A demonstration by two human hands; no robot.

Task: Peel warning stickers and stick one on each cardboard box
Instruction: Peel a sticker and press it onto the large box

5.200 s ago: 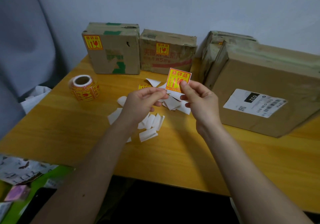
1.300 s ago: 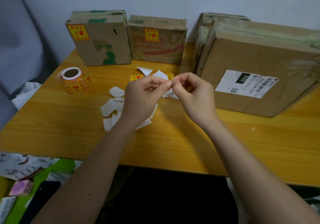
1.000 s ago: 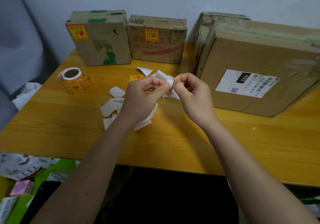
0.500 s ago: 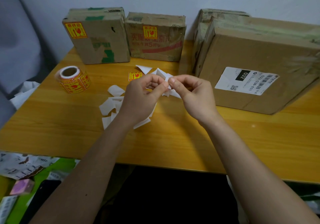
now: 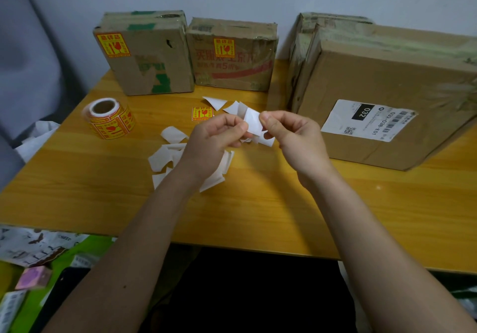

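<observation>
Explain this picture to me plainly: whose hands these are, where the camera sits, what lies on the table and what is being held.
There is no machine here. A person wears a camera on the head, so you look down at their own two bare hands. The left hand and right hand together pinch a small white paper piece, apparently a sticker turned white side up while its backing is peeled. On the wooden table lie a sticker roll, one loose sticker and white backing scraps. At the back stand two small boxes, left and middle, each already stickered, and a large box showing only a shipping label.
</observation>
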